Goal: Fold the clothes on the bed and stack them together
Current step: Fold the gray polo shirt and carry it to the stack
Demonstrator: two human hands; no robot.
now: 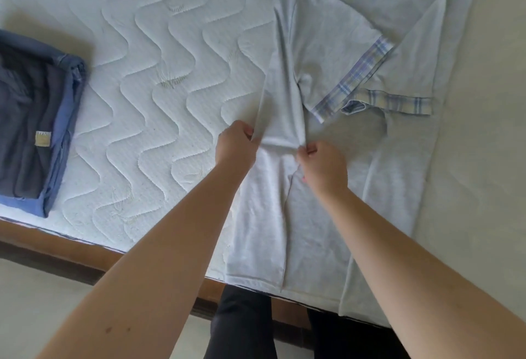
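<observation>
1. My left hand and right hand each pinch one fold of the grey shirt, close together.
2. The shirt's hem overhangs the mattress edge behind my wrists.
3. Bare quilting stretches left of my left hand, as far as the folded blue stack.

Quilted white mattress (wavy stitching), folded dark-blue clothes at left, pale-grey shirt spread right

your left hand and right hand pinch a raised fold of the grey shirt on the bed; folded blue clothes lie well apart.
</observation>
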